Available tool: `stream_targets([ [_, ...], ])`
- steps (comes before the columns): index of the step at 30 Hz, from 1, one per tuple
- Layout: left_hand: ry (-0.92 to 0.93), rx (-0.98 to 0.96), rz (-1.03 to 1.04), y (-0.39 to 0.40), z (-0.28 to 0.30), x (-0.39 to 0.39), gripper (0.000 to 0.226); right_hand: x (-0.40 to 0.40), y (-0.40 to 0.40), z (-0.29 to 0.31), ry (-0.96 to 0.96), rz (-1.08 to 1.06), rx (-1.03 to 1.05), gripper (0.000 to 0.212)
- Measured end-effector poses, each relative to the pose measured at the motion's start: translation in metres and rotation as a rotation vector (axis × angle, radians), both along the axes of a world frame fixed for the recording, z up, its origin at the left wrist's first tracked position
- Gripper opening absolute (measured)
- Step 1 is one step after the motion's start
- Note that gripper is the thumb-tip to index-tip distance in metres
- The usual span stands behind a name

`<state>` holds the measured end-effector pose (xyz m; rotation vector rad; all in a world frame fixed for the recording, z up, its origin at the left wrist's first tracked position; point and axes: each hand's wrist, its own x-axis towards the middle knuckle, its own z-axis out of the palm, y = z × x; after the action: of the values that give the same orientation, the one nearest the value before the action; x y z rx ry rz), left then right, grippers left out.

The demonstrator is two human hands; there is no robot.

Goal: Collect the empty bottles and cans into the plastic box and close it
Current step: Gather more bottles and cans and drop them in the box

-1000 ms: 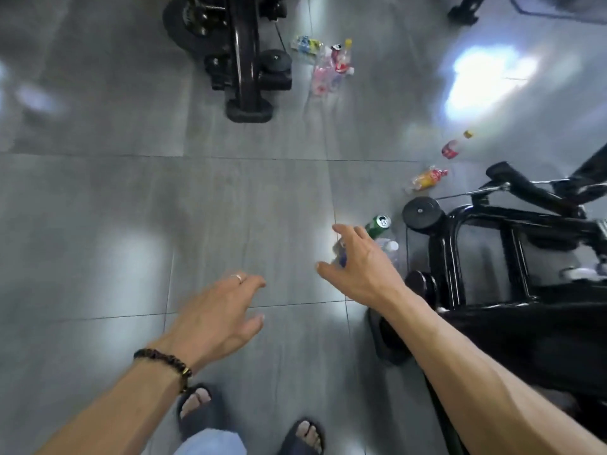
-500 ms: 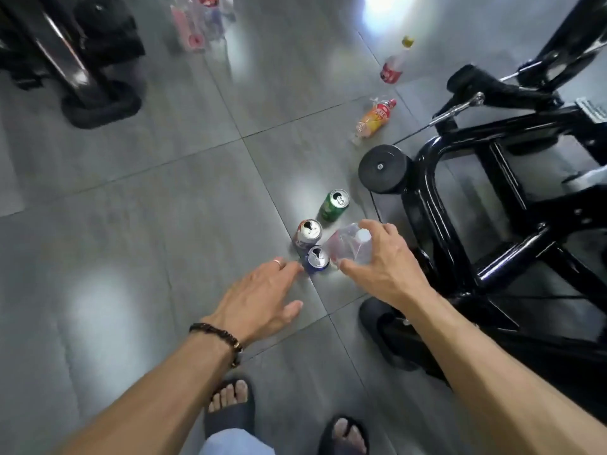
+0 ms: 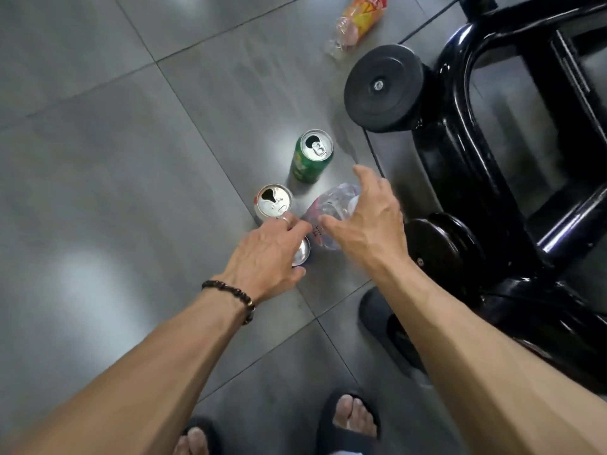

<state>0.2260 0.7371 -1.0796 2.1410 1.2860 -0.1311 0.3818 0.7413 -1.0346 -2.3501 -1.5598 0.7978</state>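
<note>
Cans, three by my count: a green can [image 3: 311,156] beyond my grasp, a silver-topped can [image 3: 274,201] at my left fingertips, a blue can [image 3: 302,252] under my left palm. Plastic bottles, two: a clear bottle [image 3: 331,212] in my right grasp, an orange-labelled bottle [image 3: 358,21] far beyond it.

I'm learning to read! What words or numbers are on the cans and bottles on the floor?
Orange bottle: red letters on the label, cut off by the picture's edge and blurred, not readable.
Clear bottle under the right hand: small dark print, too small to read.
Green can: yellow marks, too blurred to read.
Silver-topped can: no readable text.
Can under the left hand: label hidden.
</note>
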Motion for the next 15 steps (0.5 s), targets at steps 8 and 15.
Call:
stream_targets([
  [8, 0.064, 0.004, -0.011, -0.009, -0.002, 0.005, 0.056, 0.010, -0.003, 0.006, 0.022, 0.026, -0.013, 0.070],
  [15, 0.039, -0.042, 0.044, -0.022, 0.068, -0.034, 0.055, -0.003, -0.017, 0.067, 0.054, 0.007, -0.061, 0.069],
])
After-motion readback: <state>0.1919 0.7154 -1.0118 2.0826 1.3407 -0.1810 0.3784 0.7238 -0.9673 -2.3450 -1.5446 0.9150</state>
